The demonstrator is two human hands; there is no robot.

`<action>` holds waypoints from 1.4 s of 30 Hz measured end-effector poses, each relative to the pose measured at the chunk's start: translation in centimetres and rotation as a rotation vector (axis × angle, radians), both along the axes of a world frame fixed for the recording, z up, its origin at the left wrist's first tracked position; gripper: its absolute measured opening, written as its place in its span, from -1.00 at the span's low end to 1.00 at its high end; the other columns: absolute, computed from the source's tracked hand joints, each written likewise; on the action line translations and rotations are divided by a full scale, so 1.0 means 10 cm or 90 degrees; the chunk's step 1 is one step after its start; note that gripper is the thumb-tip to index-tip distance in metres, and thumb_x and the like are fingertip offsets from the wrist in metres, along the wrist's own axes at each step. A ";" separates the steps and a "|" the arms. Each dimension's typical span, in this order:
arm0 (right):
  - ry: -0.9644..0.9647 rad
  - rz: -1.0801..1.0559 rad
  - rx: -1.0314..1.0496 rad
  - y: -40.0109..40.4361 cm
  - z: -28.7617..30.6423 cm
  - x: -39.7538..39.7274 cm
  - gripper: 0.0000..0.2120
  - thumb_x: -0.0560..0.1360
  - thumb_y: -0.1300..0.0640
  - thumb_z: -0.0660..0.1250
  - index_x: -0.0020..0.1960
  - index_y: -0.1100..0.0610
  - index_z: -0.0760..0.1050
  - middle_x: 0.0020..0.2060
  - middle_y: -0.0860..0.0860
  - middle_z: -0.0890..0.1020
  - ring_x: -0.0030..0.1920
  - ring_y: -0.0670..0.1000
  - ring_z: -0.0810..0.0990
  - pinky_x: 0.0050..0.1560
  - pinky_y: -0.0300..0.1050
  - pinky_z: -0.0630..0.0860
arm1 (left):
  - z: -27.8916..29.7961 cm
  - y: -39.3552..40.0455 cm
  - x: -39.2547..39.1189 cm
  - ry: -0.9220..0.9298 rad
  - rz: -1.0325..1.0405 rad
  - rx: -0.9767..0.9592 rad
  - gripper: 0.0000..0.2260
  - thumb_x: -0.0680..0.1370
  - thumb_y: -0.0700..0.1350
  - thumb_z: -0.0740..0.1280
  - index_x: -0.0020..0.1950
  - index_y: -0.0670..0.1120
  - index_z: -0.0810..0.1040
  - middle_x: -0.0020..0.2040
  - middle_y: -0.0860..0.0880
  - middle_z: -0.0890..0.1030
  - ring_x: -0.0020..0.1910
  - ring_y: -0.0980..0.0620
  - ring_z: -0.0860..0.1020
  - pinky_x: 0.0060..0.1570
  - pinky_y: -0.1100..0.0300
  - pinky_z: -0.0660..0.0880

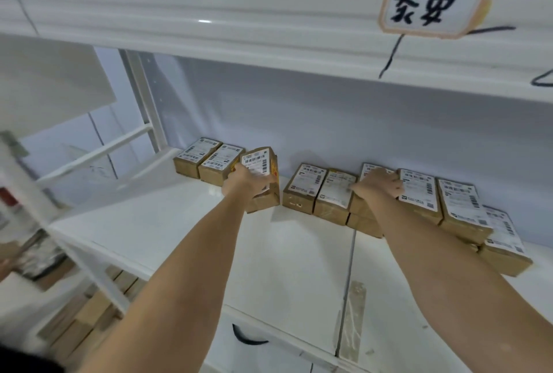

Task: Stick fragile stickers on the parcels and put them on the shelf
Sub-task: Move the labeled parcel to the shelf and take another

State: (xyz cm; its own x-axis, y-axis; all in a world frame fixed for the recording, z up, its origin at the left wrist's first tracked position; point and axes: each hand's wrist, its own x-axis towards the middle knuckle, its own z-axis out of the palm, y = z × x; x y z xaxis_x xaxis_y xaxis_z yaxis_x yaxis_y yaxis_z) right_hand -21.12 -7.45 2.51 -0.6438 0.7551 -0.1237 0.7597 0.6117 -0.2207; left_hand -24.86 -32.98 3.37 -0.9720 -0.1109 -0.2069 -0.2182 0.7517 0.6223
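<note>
The left hand (pixel 245 182) grips a tilted brown parcel (pixel 263 181) on the white shelf (pixel 179 223), toward 11 o'clock of center. A red and yellow sticker (pixel 273 167) shows on its side. At 2 o'clock, the right hand (pixel 378 188) rests on a stacked parcel (pixel 363 208); I cannot tell if its fingers curl.

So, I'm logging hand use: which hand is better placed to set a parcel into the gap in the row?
The left hand: it already grips a tilted parcel beside the gap; the right hand rests on a shelved parcel.
</note>
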 end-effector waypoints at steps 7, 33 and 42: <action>-0.020 0.065 0.026 0.17 0.01 0.03 0.07 0.31 -0.37 0.36 0.52 0.23 -0.02 0.50 0.25 0.04 0.49 0.23 0.06 0.43 0.08 0.12 | -0.12 0.12 0.01 -0.042 0.046 0.041 -0.15 0.30 0.32 0.41 0.38 -0.12 0.18 0.20 -0.05 0.47 0.21 -0.10 0.45 0.06 0.09 0.41; 0.234 0.094 0.041 -0.31 0.24 -0.28 -0.17 0.34 -0.17 0.44 0.39 0.25 0.19 0.35 0.31 0.24 0.30 0.28 0.27 0.20 0.12 0.38 | -0.13 -0.07 -0.32 0.056 -0.006 -0.104 -0.19 0.31 0.31 0.35 0.39 -0.10 0.18 0.18 -0.11 0.50 0.15 -0.13 0.48 0.09 -0.02 0.50; 0.168 0.070 0.028 -1.33 0.35 -0.62 -0.22 0.38 -0.24 0.35 0.40 0.19 0.20 0.31 0.28 0.33 0.30 0.25 0.32 0.22 0.05 0.35 | 0.00 -0.96 -0.86 0.116 -0.069 -0.128 -0.25 0.36 0.26 0.37 0.37 -0.11 0.20 0.21 -0.14 0.49 0.21 -0.16 0.45 0.09 0.03 0.44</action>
State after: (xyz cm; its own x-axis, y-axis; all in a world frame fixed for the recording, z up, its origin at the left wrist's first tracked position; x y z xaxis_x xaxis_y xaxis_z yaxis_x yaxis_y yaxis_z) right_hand -27.33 -20.74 5.99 -0.7282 0.6795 0.0896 0.6079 0.7007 -0.3735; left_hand -33.44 -42.58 3.42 -0.9996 -0.0249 -0.0116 -0.0274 0.8767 0.4803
